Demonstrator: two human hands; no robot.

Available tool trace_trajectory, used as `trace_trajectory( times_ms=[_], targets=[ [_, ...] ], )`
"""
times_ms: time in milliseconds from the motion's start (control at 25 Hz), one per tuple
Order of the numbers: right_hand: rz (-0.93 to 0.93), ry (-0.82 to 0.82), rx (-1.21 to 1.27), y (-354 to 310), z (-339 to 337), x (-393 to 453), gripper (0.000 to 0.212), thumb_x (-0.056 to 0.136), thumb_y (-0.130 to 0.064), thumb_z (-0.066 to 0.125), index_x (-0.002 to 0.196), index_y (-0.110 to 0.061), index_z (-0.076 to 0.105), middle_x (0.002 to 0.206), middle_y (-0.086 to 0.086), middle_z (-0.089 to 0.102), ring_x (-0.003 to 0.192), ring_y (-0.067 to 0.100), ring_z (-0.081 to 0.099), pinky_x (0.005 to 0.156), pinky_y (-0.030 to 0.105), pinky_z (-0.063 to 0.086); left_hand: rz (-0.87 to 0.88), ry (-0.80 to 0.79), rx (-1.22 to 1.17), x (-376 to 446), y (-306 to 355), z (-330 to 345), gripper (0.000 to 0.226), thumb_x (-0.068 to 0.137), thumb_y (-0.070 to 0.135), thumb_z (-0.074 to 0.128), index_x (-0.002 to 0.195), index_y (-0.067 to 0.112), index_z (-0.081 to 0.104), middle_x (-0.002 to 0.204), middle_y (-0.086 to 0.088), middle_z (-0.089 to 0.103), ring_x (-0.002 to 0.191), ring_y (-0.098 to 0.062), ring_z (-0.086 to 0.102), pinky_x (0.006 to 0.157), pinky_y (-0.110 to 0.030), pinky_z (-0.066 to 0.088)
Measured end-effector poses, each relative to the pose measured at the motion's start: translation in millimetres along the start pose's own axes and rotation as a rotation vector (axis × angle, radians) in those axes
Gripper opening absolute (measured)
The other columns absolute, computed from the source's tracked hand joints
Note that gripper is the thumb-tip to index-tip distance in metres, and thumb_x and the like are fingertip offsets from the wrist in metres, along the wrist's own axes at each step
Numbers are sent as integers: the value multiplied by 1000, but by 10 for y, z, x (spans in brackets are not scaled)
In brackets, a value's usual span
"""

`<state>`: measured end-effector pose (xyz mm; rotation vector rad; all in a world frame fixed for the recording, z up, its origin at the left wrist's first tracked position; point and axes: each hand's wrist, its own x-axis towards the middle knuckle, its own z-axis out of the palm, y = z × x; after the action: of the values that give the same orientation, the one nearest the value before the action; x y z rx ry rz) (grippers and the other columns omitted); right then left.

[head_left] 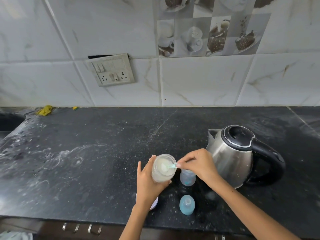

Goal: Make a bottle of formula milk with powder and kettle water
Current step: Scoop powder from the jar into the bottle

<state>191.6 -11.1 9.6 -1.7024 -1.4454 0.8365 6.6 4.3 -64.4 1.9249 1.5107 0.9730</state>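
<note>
Two bare hands work close together at the near middle of a dark stone counter. The left hand is wrapped around a clear powder jar, held tilted with its open mouth turned up and toward the right; pale powder fills it. The right hand pinches the handle of a small pale green scoop between thumb and fingertips — the bowl of the scoop sits inside the jar's mouth, down on the powder.

Just beneath the right hand stands the baby bottle, clear with a bluish tint, upright and open at the top, touching neither hand as far as can be told. Nearer the counter's front edge lies a blue bottle top, apart from the bottle. A white lid shows partly under the left wrist.

To the right, just beside the right hand, stands a steel kettle with a black lid and black handle, spout pointing left. Farther back, a yellow cloth lies at the foot of the tiled wall, and a switch plate hangs crooked on the tiles — white smears mark the counter's left part.
</note>
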Motion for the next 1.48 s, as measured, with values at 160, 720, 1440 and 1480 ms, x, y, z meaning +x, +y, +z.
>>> trace_trajectory(
  times_ms=[160,720,1440,1480],
  targets=[
    [-149,64,-84,90,105,-106,9,71,-4,82,77,-11,79,77,-2,77,72,2,70,70,17,58,-22,12,-50,-7,-8,-13,87,51,38,86,128,22,51,130,17,53,121,-5,53,112,-10,-9],
    [90,162,166,66,184,-21,12,71,-6,82,71,-17,80,66,-5,75,68,7,71,72,24,58,-179,-85,-271,6,-66,-67,89,52,35,88,130,37,45,123,21,58,118,-2,53,96,-20,44],
    [122,487,487,280,-285,-661,7,73,1,79,78,-5,77,68,1,76,65,6,71,58,11,52,-15,-254,-310,-291,668,662,97,83,13,69,148,13,-3,154,10,7,141,2,6,116,-14,8],
    [116,493,459,294,-267,-660,7,73,0,79,78,-5,78,68,0,76,65,5,71,59,11,51,-72,-268,-318,-241,654,692,100,83,10,69,148,15,-6,154,9,16,141,-2,14,116,-15,12]
  ],
)
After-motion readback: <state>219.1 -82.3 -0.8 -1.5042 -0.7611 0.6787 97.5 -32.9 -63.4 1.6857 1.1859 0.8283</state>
